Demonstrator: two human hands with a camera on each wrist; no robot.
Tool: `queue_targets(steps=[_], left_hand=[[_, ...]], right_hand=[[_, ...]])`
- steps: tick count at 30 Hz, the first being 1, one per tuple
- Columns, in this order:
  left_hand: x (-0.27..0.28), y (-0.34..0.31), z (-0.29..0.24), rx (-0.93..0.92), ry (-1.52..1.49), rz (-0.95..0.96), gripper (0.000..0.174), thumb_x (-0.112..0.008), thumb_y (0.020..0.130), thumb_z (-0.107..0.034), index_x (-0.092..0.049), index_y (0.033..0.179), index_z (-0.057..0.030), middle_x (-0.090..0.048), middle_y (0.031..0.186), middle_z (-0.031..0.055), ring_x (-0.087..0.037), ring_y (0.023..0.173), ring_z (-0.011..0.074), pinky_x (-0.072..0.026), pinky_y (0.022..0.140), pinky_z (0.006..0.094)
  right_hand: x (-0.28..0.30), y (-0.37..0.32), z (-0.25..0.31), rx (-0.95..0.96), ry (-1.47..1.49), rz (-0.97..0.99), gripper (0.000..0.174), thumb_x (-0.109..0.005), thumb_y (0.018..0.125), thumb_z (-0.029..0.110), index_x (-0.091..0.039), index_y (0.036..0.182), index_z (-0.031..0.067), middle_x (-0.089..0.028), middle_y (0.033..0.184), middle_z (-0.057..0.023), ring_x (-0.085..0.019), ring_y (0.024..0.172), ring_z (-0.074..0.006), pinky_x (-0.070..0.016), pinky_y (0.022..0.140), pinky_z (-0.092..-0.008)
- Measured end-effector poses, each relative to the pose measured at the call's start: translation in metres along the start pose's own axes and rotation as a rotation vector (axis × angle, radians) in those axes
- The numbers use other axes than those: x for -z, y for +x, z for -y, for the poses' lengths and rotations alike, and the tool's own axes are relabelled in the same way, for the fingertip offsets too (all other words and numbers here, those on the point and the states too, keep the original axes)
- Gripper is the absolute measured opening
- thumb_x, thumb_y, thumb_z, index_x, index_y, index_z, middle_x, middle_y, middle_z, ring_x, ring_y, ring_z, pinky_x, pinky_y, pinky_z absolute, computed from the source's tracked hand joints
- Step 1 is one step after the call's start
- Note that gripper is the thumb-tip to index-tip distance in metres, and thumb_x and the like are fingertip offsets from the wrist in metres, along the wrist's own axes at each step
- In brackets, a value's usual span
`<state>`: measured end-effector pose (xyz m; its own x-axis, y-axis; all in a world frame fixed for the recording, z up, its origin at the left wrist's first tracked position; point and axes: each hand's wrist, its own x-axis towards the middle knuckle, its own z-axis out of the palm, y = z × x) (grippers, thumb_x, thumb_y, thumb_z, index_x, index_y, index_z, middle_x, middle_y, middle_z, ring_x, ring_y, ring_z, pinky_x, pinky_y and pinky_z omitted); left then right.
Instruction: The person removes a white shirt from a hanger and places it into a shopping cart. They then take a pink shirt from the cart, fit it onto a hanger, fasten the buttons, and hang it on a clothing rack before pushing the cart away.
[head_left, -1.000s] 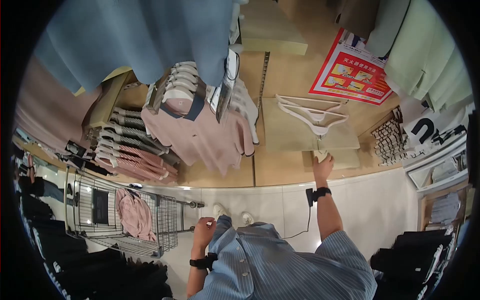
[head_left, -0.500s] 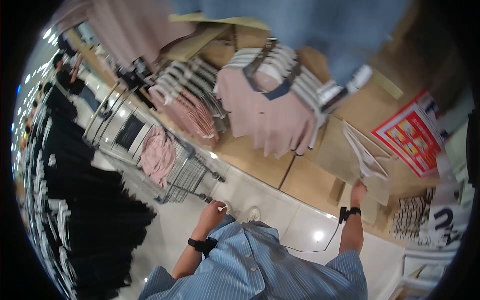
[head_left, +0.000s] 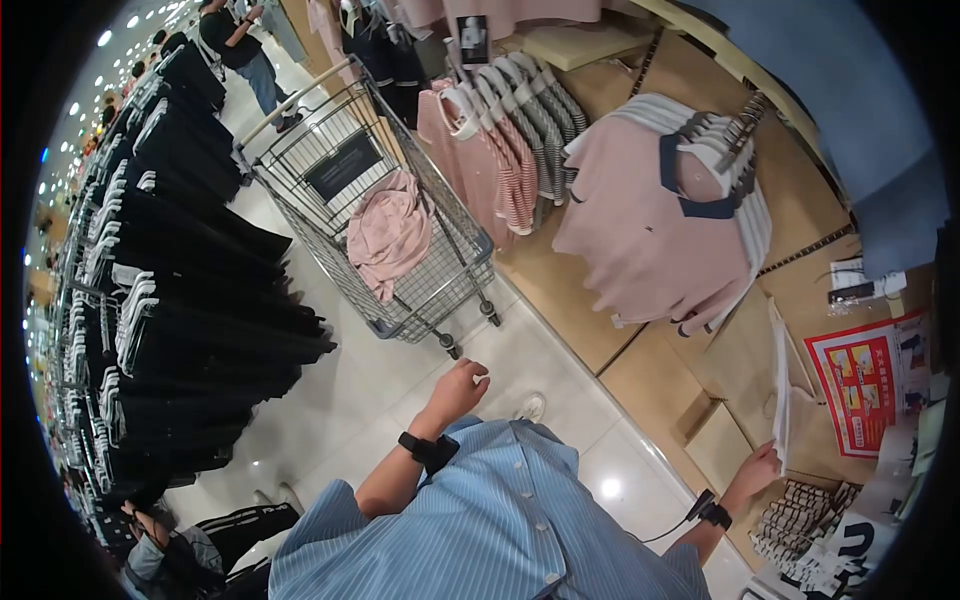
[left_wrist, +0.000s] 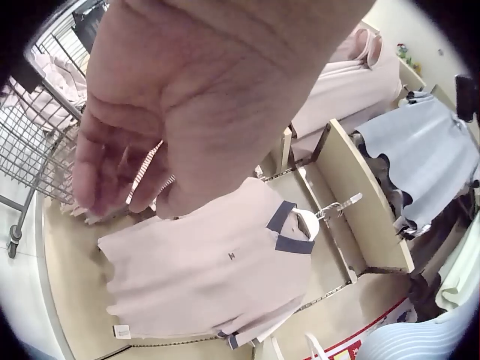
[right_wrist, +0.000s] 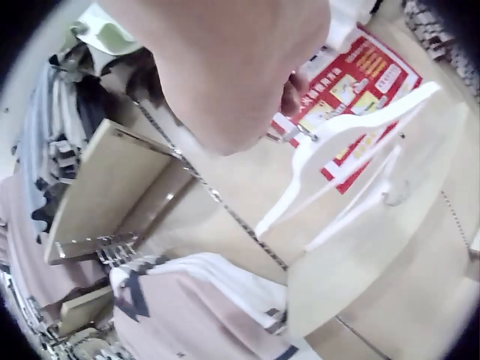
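At the right of the head view my right hand [head_left: 757,468] pinches the hook end of a white clothes hanger [right_wrist: 352,135]. A second white hanger [right_wrist: 375,199] is close beside it in the right wrist view, over a pale wooden shelf [right_wrist: 330,292]. My fingertips are mostly hidden behind the hand there. In front of my body hangs my left hand [head_left: 455,392], fingers loosely curled and holding nothing. Past it in the left wrist view is a pink polo shirt [left_wrist: 202,262] with a navy collar, hung on the display wall.
A metal shopping cart [head_left: 465,270] with a crumpled pink garment [head_left: 390,235] stands ahead on the tiled floor. Racks of black clothes [head_left: 200,320] line the left. Striped tops [head_left: 515,165] hang beyond the cart. A red poster [head_left: 860,385] is at right. Other people [head_left: 240,50] stand nearby.
The head view has swung left, so the cart now sits nearer the middle and the hangers farther right. My right hand stays at the hanger hook; my left hand stays loosely curled.
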<state>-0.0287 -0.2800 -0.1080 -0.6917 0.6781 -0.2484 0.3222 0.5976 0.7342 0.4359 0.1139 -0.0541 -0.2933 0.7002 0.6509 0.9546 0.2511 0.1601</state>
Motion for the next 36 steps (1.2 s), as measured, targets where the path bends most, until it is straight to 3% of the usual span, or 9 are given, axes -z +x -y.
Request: queue_targets(steps=[7,14,18,19,23,25,28,33,36], left_hand=[[0.065,0.004,0.044,-0.166,-0.04,-0.027,0.056,-0.077,0.078,-0.024,-0.054,0.123,0.0003,-0.055,0.121,0.0193,-0.059,0.108,0.034,-0.0488,0.092,0.0404],[0.14,-0.003,0.03,-0.55,0.091,-0.119,0.098,-0.087,0.062,-0.031,-0.036,0.142,-0.0044,-0.033,0.145,0.0216,-0.038,0.131,0.0436,-0.0266,0.113,0.054],[0.17,-0.004,0.052,-0.41,0.286,-0.232,0.073,-0.085,0.062,-0.031,-0.054,0.125,-0.0112,-0.053,0.123,0.0104,-0.04,0.133,0.0339,-0.013,0.115,0.0629],[0.183,-0.004,0.054,-0.407,0.313,-0.32,0.043,-0.081,0.067,-0.028,-0.062,0.101,-0.009,-0.059,0.1,0.007,-0.053,0.114,0.0286,-0.0311,0.109,0.0528],[0.203,0.009,0.086,-0.401,0.236,-0.47,0.027,-0.075,0.074,-0.023,-0.054,0.066,-0.0084,-0.058,0.07,0.0062,-0.053,0.07,0.0257,-0.0386,0.068,0.0381],[0.216,0.01,0.099,-0.278,0.257,-0.513,0.028,-0.075,0.075,-0.024,-0.055,0.064,-0.0081,-0.057,0.067,0.0064,-0.053,0.069,0.0264,-0.0387,0.068,0.0377],[0.234,0.017,0.112,-0.161,0.28,-0.527,0.029,-0.076,0.074,-0.024,-0.057,0.061,-0.0075,-0.057,0.062,0.0066,-0.054,0.066,0.0265,-0.0389,0.067,0.0373],[0.256,0.045,0.109,-0.142,0.267,-0.405,0.023,-0.077,0.072,-0.019,-0.06,0.064,-0.0064,-0.059,0.066,0.0061,-0.057,0.071,0.0258,-0.0407,0.068,0.038],[0.263,0.068,0.115,-0.179,0.153,-0.297,0.019,-0.076,0.071,-0.012,-0.062,0.08,-0.004,-0.061,0.081,0.0097,-0.059,0.083,0.0294,-0.0445,0.076,0.04]], right_hand=[[0.164,0.009,0.148,-0.156,0.359,0.553,0.031,-0.059,0.093,0.021,-0.059,0.077,-0.0065,-0.054,0.067,-0.0225,-0.054,0.06,-0.0344,-0.0406,0.056,-0.0434],[0.258,0.006,0.345,0.285,0.925,1.005,0.025,-0.071,0.082,0.011,-0.055,0.071,-0.0049,-0.046,0.061,-0.0131,-0.041,0.054,-0.0199,-0.0326,0.051,-0.0346],[0.293,0.009,0.425,0.419,1.115,1.075,0.022,-0.073,0.078,0.005,-0.055,0.068,-0.0045,-0.048,0.06,-0.0092,-0.043,0.055,-0.0179,-0.0321,0.051,-0.0326],[0.295,0.012,0.439,0.455,1.14,1.079,0.022,-0.073,0.078,0.004,-0.055,0.067,-0.0045,-0.048,0.06,-0.0084,-0.043,0.056,-0.0176,-0.0321,0.051,-0.0322],[0.27,0.024,0.471,0.434,1.613,1.238,0.022,-0.076,0.076,0.008,-0.06,0.086,-0.0029,-0.057,0.081,-0.0116,-0.053,0.075,-0.0189,-0.0404,0.065,-0.0299],[0.262,0.031,0.5,0.324,1.959,1.219,0.034,-0.079,0.074,0.011,-0.062,0.101,-0.0016,-0.061,0.096,-0.0143,-0.059,0.09,-0.0215,-0.0447,0.077,-0.0308],[0.258,0.04,0.544,0.613,1.475,1.168,0.056,-0.081,0.073,0.019,-0.057,0.121,0.0003,-0.057,0.119,-0.0182,-0.055,0.114,-0.0268,-0.0425,0.094,-0.0354],[0.242,0.023,0.602,0.858,1.274,1.316,0.046,-0.075,0.081,0.022,-0.063,0.121,0.0053,-0.069,0.1,-0.0156,-0.066,0.085,-0.0259,-0.0499,0.078,-0.0323],[0.241,0.03,0.612,0.641,1.15,1.547,0.036,-0.073,0.083,0.021,-0.066,0.116,0.0089,-0.07,0.098,-0.0123,-0.066,0.085,-0.0248,-0.0496,0.077,-0.0324]])
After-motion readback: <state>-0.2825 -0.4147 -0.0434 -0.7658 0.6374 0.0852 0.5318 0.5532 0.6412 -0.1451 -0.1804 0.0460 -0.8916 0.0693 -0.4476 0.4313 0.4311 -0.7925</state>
